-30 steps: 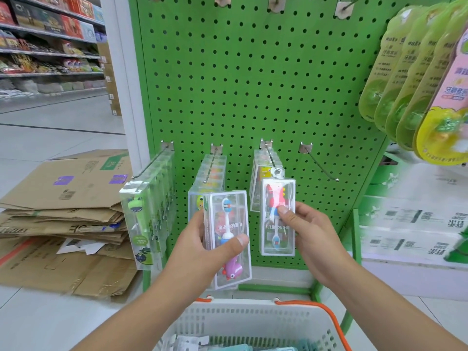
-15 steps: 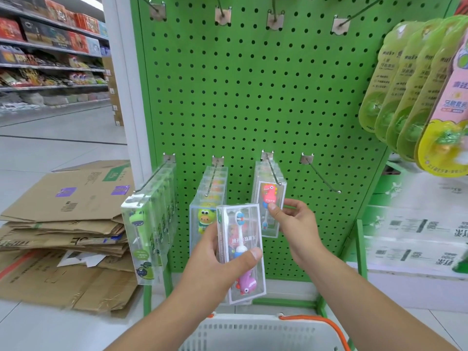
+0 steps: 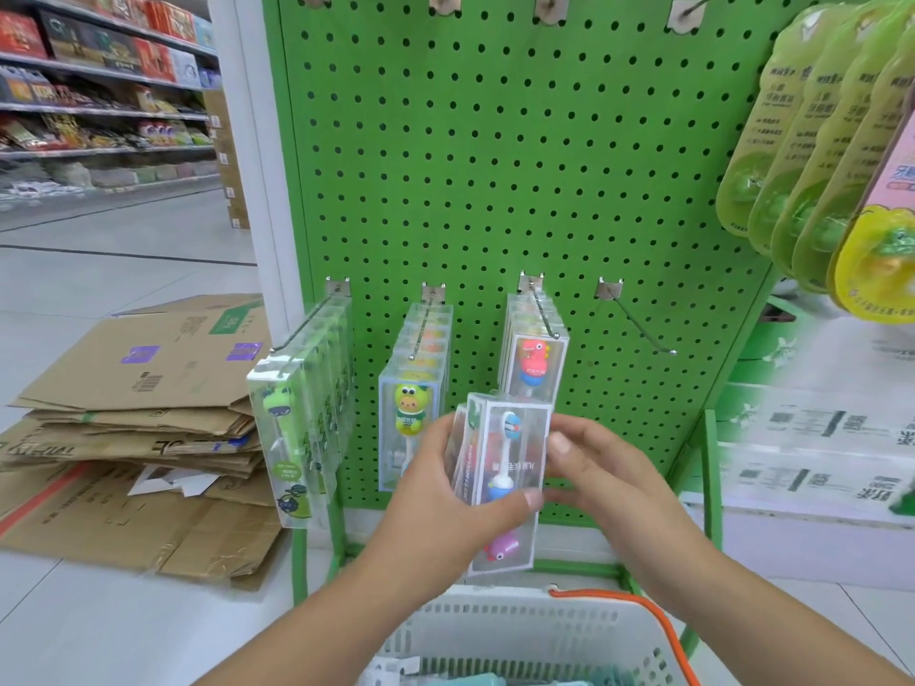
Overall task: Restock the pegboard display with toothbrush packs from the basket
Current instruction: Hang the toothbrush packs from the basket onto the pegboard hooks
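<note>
Holding a clear plastic toothbrush pack with a blue-headed brush and pink base [image 3: 505, 480], the left hand [image 3: 445, 497] curls round its left edge with the thumb across the front, near the bottom of the green pegboard [image 3: 495, 165]. Half a second ago the right hand [image 3: 601, 480] was up at the red-dinosaur pack [image 3: 533, 361] on the third hook; now that pack hangs on its own and the right hand has dropped to pinch the right edge of the held pack. That reads as one pack hung and the next being readied, probably for the bare metal hook [image 3: 636, 321] further right. More packs lie in the white plastic basket with an orange handle [image 3: 525, 631] at the near edge.
</note>
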